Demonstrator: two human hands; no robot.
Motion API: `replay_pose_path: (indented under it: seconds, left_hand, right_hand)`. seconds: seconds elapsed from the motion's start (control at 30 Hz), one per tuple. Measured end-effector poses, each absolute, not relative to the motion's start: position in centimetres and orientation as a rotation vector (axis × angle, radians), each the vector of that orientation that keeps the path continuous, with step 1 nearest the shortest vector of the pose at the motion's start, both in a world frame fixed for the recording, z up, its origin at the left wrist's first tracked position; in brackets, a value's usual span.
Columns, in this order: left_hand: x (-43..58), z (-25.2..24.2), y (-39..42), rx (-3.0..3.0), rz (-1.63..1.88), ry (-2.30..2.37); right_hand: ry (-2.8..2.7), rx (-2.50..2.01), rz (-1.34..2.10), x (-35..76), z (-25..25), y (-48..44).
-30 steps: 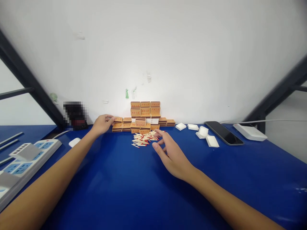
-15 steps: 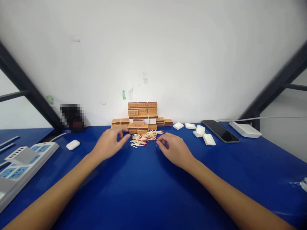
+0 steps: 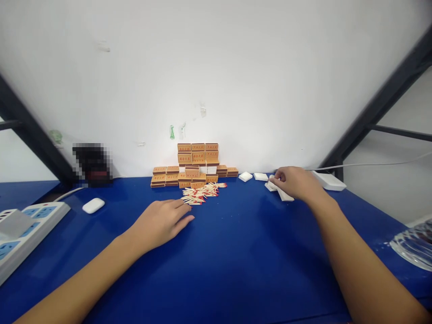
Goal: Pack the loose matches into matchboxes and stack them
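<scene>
My left hand point(image 3: 164, 222) rests palm down on the blue table, thumb and fingers apart. It holds nothing and lies just in front of a loose pile of red-tipped matches point(image 3: 201, 192). Out to the right, my right hand point(image 3: 297, 182) pinches a small white matchbox tray point(image 3: 272, 181) among others of its kind. Another white tray point(image 3: 286, 196) lies partly beneath this hand. Behind the matches stand stacked orange-brown matchboxes point(image 3: 198, 156), piled against the wall.
More white trays point(image 3: 245, 177) lie right of the stack. At the left are a power strip point(image 3: 37, 229) and a white earbud case point(image 3: 93, 205). A white box-shaped device point(image 3: 329, 181) sits far right, with clear plastic point(image 3: 413, 245) nearer. My right hand hides the phone.
My right hand has moved from the matches out to the white trays and grips one. My left hand has come slightly nearer me, with its fingers extended. The view has shifted a little.
</scene>
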State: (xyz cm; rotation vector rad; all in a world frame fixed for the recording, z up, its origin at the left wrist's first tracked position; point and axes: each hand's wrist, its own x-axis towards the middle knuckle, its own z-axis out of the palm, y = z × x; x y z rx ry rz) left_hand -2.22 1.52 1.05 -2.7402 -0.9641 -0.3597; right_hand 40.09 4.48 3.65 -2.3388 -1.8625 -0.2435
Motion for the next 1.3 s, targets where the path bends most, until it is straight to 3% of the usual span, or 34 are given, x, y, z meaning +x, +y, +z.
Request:
replay_pose_path:
  seconds: [0.47, 0.63, 0.83, 1.3]
  left_hand:
    - [-2.0, 1.5, 0.9, -2.720, -0.342, -0.904]
    - [-2.1, 1.7, 1.0, -2.705, -0.310, -0.945]
    - [-2.0, 1.5, 0.8, -2.728, -0.431, -1.015]
    - [-0.9, 0.9, 0.0, -2.987, -0.398, -1.067]
  right_hand:
    - [-1.740, -2.390, -0.175, 39.0, 1.6, 6.2]
    - [-2.094, -1.798, -0.077, 35.6, 3.2, 4.2]
    - [-2.502, -1.137, 0.476, 27.0, 2.8, -0.7]
    - [-2.484, -1.199, 0.662, 26.3, 1.7, -1.3]
